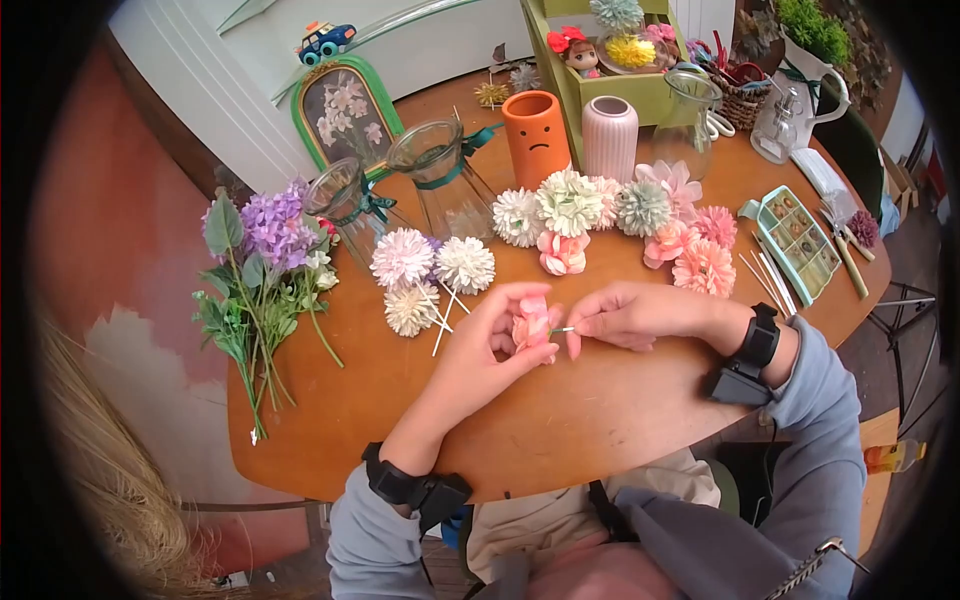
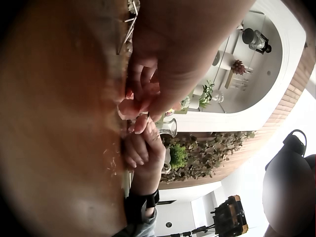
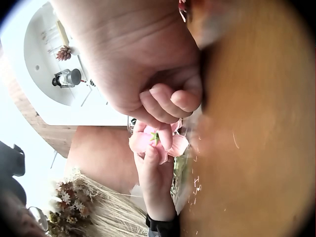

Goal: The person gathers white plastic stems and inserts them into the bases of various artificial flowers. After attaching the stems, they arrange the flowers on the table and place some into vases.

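Over the front of the table, my left hand (image 1: 470, 350) holds a pink artificial flower (image 1: 531, 322) between thumb and fingers. My right hand (image 1: 630, 314) pinches a short, thin white stick (image 1: 567, 330) at the back of the bloom. A small green star-shaped base (image 3: 155, 138) shows at the centre of the flower's back in the right wrist view. The stick is mostly hidden by the fingers there. In the left wrist view, the pink petals (image 2: 129, 108) stick out past the left hand, with the right fingertips close against them.
Several cream and pale pink flower heads (image 1: 465, 265) with white sticks lie left of centre. Purple flowers with green stems (image 1: 270, 230) lie further left. Glass vases (image 1: 440, 190), an orange vase (image 1: 536, 135) and coral flower heads (image 1: 704, 267) stand or lie behind. At right sits a compartment box (image 1: 800, 240).
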Demonstrator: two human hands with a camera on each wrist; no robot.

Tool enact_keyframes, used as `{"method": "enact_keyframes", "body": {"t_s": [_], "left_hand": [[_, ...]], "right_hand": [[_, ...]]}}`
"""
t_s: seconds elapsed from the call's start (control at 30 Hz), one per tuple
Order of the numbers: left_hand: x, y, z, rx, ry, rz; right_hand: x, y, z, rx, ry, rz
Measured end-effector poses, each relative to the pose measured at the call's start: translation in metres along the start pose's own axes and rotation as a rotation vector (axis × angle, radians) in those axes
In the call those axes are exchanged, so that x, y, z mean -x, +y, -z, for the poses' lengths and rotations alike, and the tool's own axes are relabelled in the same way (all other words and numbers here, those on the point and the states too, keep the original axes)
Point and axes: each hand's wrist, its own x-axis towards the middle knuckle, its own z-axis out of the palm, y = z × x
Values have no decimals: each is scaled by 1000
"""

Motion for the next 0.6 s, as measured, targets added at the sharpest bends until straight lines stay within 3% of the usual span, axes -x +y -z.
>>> {"method": "enact_keyframes", "body": {"t_s": [0.2,0.5,0.6], "left_hand": [[-1,3,10,197,56,-96],[-3,-3,10,-31,157,-145],[-2,2,6,229,43,17]], "right_hand": [[-4,9,2,-152,108,68],[0,3,2,-191,148,56],[-1,5,3,-180,135,62]]}}
